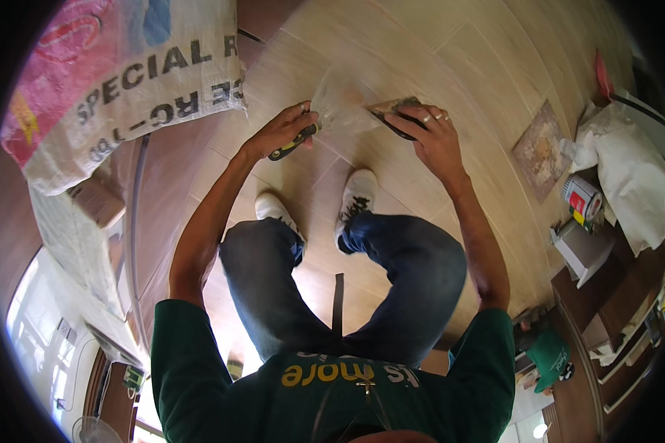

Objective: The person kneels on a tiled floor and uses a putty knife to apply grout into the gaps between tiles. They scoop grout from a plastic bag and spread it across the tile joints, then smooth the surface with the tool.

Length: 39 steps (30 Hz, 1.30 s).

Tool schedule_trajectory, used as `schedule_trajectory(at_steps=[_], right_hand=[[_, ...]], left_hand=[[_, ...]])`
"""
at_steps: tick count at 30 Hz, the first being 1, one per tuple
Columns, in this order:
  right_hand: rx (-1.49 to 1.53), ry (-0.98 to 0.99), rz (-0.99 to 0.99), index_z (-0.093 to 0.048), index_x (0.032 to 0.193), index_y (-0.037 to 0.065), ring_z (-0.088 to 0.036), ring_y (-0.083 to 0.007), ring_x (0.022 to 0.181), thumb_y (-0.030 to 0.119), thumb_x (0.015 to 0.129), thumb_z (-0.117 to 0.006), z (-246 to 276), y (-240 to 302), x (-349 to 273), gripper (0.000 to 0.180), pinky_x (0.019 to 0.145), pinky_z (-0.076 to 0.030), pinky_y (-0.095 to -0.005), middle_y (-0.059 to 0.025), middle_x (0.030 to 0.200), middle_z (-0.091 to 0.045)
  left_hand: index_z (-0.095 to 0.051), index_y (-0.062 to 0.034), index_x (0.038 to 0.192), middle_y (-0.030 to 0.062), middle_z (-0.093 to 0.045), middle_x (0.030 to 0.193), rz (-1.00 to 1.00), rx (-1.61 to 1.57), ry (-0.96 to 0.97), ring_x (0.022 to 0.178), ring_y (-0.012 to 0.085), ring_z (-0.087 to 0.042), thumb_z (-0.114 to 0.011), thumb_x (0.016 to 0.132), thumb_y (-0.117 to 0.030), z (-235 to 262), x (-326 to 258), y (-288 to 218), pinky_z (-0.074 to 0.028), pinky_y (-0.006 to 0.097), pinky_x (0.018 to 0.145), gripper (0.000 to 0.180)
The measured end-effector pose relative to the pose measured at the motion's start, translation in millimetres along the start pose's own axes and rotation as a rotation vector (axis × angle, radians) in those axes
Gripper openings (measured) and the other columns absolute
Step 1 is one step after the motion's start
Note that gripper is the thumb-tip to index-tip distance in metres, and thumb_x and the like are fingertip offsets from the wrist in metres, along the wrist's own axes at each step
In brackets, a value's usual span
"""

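My left hand (288, 131) is closed round a hand tool's black-and-yellow handle (295, 142). From that hand a pale, see-through shape (338, 103) spreads toward the right; motion smears it, so I cannot tell if it is the tool's blade or a plastic sheet. My right hand (430, 131) grips a dark, flat tool (400, 124) whose upper edge looks greyish and coated. Its exact kind is not clear. Both hands are held out ahead of my white shoes, above the tiled floor (480, 221), with a short gap between them.
A large printed woven sack (140, 88) hangs at the upper left. To the right are a square stained board (541, 151), a can (582, 196), a white sack (628, 173) and a grey box (584, 247). A person in green (548, 358) is at the lower right.
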State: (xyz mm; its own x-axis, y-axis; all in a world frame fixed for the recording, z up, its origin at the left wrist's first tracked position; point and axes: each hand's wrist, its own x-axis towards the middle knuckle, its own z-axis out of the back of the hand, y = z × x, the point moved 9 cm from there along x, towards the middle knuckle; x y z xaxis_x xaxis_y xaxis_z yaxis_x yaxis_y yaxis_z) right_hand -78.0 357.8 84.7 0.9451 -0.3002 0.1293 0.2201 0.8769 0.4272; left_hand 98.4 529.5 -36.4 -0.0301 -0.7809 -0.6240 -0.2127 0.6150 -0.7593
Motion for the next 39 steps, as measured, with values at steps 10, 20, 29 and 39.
schedule_trajectory(at_steps=[10, 20, 29, 39], right_hand=[[-0.163, -0.091, 0.245, -0.074, 0.12, 0.029, -0.061, -0.0218, 0.111, -0.003, 0.079, -0.06, -112, 14, 53, 0.054, 0.091, -0.047, -0.0411, 0.0024, 0.117, -0.068], [0.008, -0.004, 0.207, -0.076, 0.117, 0.025, -0.062, -0.0226, 0.107, 0.001, 0.089, -0.058, -101, 55, 65, 0.041, 0.091, -0.048, -0.04, 0.001, 0.112, -0.07], [0.961, 0.021, -0.339, -0.071, 0.12, 0.002, -0.067, -0.0165, 0.094, 0.013, 0.097, -0.066, -143, 25, 58, 0.026, 0.087, -0.051, -0.0319, -0.0054, 0.104, -0.074], [1.486, -0.198, -0.8, -0.069, 0.112, 0.002, -0.07, -0.015, 0.089, 0.012, 0.095, -0.07, -227, -3, 9, 0.019, 0.077, -0.055, -0.031, -0.0062, 0.101, -0.074]], left_hand=[[-0.059, -0.0057, 0.121, 0.0017, -0.065, 0.099, -0.13, -0.024, -0.158, 0.071, 0.0091, -0.059, -0.049, 0.107, -0.031, 65, 38, 77, -0.048, 0.024, 0.067, 0.031], [-0.059, -0.0064, 0.114, 0.0013, -0.062, 0.093, -0.214, -0.131, -0.248, 0.068, 0.0085, -0.06, -0.049, 0.107, -0.029, 55, -19, 71, -0.048, 0.023, 0.064, 0.026], [-0.056, -0.0052, 0.108, 0.0009, -0.058, 0.088, -0.222, -0.157, -0.393, 0.066, 0.0084, -0.059, -0.049, 0.107, -0.029, 57, -51, 75, -0.047, 0.025, 0.062, 0.024], [-0.057, -0.0014, 0.115, 0.0007, -0.052, 0.083, -0.353, 0.079, -0.539, 0.064, 0.0105, -0.057, -0.047, 0.107, -0.029, 62, -37, 77, -0.047, 0.027, 0.063, 0.031]])
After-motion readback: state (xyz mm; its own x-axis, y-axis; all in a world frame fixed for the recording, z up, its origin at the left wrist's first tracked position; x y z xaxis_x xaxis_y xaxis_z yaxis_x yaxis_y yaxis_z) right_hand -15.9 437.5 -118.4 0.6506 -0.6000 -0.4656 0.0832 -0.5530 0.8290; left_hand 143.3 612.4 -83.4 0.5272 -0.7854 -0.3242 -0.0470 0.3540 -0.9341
